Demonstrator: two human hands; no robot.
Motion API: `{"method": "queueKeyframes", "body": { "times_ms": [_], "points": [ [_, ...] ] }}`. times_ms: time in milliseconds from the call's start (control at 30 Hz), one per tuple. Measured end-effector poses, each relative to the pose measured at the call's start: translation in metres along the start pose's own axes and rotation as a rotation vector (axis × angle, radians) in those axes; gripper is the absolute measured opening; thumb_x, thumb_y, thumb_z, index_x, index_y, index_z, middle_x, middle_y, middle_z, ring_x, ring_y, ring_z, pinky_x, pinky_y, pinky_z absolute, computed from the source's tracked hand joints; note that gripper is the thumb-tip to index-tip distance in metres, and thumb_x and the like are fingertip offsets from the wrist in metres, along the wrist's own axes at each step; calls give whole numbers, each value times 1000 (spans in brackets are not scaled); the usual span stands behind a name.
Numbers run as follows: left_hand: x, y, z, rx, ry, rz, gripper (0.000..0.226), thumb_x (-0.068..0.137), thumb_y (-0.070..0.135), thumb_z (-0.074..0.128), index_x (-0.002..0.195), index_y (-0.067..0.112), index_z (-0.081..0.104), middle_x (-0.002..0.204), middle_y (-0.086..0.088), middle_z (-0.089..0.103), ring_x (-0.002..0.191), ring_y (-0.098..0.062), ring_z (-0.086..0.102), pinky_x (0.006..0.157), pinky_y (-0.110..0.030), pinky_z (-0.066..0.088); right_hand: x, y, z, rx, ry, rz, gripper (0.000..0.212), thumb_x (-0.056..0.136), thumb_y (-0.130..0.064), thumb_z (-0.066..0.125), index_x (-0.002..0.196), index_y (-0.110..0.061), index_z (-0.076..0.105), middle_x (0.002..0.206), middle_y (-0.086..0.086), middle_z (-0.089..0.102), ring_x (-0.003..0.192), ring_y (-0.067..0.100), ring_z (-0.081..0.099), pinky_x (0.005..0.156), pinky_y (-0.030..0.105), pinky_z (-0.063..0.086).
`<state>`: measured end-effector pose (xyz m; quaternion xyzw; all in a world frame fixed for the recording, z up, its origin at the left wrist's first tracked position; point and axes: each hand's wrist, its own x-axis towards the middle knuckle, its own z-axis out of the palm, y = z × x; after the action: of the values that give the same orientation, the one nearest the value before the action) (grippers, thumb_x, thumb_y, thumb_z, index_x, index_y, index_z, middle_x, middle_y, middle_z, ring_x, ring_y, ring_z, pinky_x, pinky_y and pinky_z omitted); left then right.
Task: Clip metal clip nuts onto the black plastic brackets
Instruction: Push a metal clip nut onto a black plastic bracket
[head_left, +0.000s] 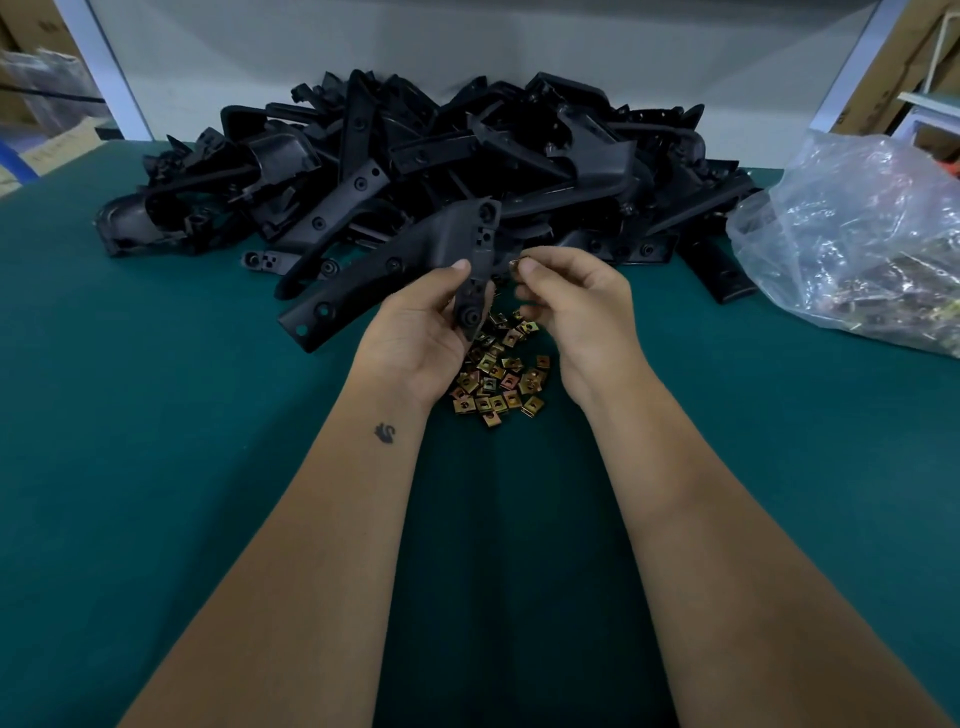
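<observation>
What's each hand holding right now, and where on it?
The left hand grips a black plastic bracket near its lower end, thumb on the front face. The right hand pinches a small metal clip nut between thumb and fingertips.

Bracket pile (415, 171) behind clip nuts (498, 374); bag (857, 234) right.

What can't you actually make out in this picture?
Head view only:
- Clip nut: tiny, mostly covered by the right hand pinching it.
- Held bracket: its lower end is hidden by the left hand.
- Plastic bag: cut off by the right edge; contents blurred behind crinkled film.
</observation>
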<state>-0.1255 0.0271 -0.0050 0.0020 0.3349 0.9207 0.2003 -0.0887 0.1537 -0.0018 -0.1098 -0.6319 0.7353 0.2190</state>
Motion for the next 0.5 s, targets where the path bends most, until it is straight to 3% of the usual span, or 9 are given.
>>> {"method": "queueKeyframes", "body": {
  "times_ms": [200, 333, 433, 500],
  "points": [
    [2, 0, -3, -25, -20, -23, 8, 91, 2, 60, 96, 0, 66, 89, -12, 74, 80, -18, 72, 74, -25, 60, -1, -5, 2, 319, -42, 69, 15, 87, 6, 65, 97, -4, 71, 81, 8, 72, 72, 14, 68, 69, 23, 55],
    [0, -1, -2, -29, -37, -42, 8, 91, 1, 61, 90, -1, 69, 87, -13, 74, 77, -18, 72, 72, -26, 60, -3, -7, 3, 348, -54, 86, 10, 90, 2, 62, 92, -3, 71, 79, 9, 73, 71, 15, 68, 66, 24, 56],
    [-2, -1, -1, -17, -63, -54, 24, 91, 0, 61, 73, 1, 76, 86, -13, 74, 75, -18, 73, 74, -27, 61, -4, -8, 3, 333, -58, 93, 11, 92, -2, 62, 88, -6, 72, 78, 7, 74, 71, 14, 69, 64, 23, 56],
    [-3, -1, 0, -13, -64, -58, 19, 91, 0, 60, 79, 0, 74, 87, -13, 74, 76, -19, 72, 76, -27, 61, -4, -8, 3, 313, -58, 94, 11, 92, -3, 62, 87, -7, 72, 77, 6, 73, 70, 14, 68, 64, 23, 56]
  ]
}}
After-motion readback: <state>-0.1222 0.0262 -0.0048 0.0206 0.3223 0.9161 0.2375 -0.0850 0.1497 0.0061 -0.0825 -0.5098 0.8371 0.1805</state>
